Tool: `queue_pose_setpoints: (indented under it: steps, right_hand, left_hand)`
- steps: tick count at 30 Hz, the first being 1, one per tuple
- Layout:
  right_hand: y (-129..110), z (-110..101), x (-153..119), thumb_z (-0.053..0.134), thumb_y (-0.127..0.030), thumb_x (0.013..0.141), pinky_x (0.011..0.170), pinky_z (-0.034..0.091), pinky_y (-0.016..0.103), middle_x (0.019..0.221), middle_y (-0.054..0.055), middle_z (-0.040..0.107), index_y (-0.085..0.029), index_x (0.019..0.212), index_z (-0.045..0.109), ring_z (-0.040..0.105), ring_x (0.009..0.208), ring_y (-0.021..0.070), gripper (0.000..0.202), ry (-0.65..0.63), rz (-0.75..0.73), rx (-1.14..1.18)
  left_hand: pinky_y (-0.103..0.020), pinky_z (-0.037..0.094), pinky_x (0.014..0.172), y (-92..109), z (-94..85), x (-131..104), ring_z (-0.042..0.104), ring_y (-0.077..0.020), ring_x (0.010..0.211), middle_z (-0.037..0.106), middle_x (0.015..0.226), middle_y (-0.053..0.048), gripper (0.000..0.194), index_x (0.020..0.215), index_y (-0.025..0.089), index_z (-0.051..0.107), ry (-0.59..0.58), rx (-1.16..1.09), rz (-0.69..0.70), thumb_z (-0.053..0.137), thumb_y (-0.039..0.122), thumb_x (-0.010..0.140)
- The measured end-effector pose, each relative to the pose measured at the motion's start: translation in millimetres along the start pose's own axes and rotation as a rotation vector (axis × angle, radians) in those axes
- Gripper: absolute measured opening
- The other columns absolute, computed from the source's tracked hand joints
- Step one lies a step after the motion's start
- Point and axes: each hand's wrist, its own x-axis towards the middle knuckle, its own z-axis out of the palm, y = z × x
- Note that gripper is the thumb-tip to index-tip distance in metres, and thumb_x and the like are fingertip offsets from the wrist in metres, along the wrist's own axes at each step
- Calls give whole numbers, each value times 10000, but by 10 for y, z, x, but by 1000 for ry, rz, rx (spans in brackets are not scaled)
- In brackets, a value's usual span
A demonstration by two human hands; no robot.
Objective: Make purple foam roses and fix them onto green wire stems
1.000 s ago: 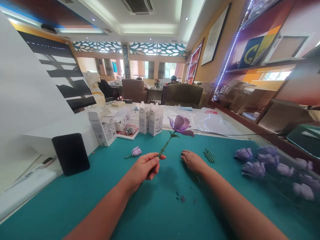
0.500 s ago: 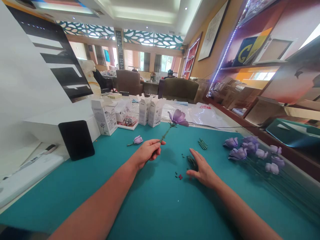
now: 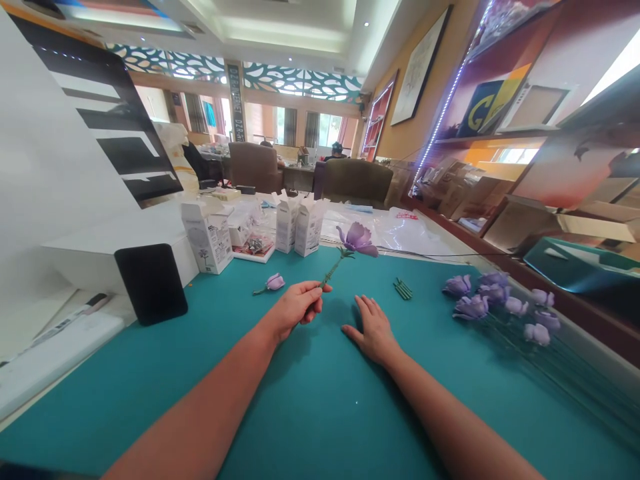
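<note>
Pinched in the fingers of my left hand (image 3: 300,308) is the green stem of a purple flower (image 3: 358,239), its bloom tilted up and to the right. To its right, my right hand (image 3: 373,330) lies palm down on the green mat (image 3: 320,427), fingers spread; whatever may be under the palm is hidden. Several short green sticks (image 3: 403,289) lie beyond my right hand, to its right. A small lilac bud on a short stem (image 3: 275,282) rests on the mat beyond my left hand.
Several purple flowers (image 3: 471,307) with long stems lie at the right. White boxes (image 3: 309,228) and a tray of small bagged parts (image 3: 257,247) stand at the back. A black tablet-like panel (image 3: 152,283) leans at the left. A person (image 3: 337,151) is far behind.
My right hand has moved left over the mat, towards my left hand. The small dark and red pieces and the dark green bundle near it no longer show. My left hand still holds the flower.
</note>
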Motion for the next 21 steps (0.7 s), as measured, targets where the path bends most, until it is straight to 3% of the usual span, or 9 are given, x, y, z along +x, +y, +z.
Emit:
queue_pose_setpoints:
  steps: [6,13,17,21]
  right_hand:
    - [20,97,253,496,-330,815,1045,318,447,1334,184,491,-111,1311,463,412,1261,292,544,132,-43,129]
    - [56,-155,382,394,-351,812,957,391,433,1102,145,641,-146,1034,649,553,1072,273,395,294,71,344]
    - [-10,-280,351,399,-368,805,775,477,364,874,87,700,-183,932,685,637,846,234,363,277,127,448]
    - [-41,-349,300,450,-377,774,647,473,295,758,49,708,-191,934,702,652,727,203,351,205,177,548]
  left_hand:
    - [-181,224,387,-30,-8,13,387,-41,397,504,575,45,340,1022,130,609,-22,17,8,529,359,784]
    - [-180,232,394,-6,2,-27,386,-41,390,530,593,40,357,1123,134,563,-32,0,-3,469,295,818]
    - [-180,241,406,2,17,-55,400,-39,412,534,618,37,356,1132,149,563,-50,-43,-13,495,267,803]
    - [-182,283,418,-1,27,-48,445,-41,460,564,698,14,347,1092,140,576,-51,-100,-15,545,228,758]
